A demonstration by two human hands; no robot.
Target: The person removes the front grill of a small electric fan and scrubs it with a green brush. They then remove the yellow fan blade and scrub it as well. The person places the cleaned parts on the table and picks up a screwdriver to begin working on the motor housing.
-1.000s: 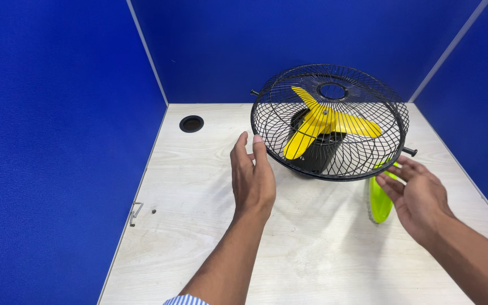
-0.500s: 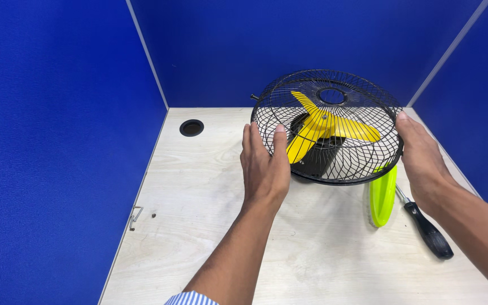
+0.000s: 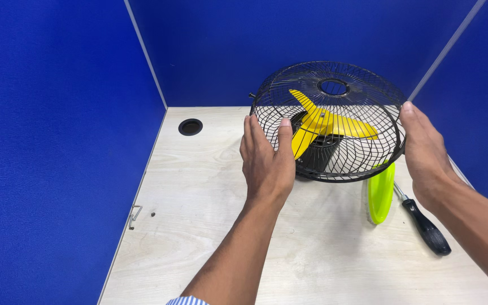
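The round wire fan cage (image 3: pixel 330 121) is black, with bright yellow plastic blades (image 3: pixel 326 121) around a black motor hub (image 3: pixel 317 153). The curved plastic piece (image 3: pixel 380 193) is lime green. The screwdriver's handle (image 3: pixel 426 227) is black. The wooden tabletop (image 3: pixel 199 197) is pale, faintly grained beige; the partition walls (image 3: pixel 57 141) are deep blue.

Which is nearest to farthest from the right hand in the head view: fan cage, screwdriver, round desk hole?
From the right hand:
1. Black wire fan cage, touching the hand at its right rim.
2. Screwdriver, just below the hand, on the desk's right side.
3. Round desk hole, far left, near the back corner.
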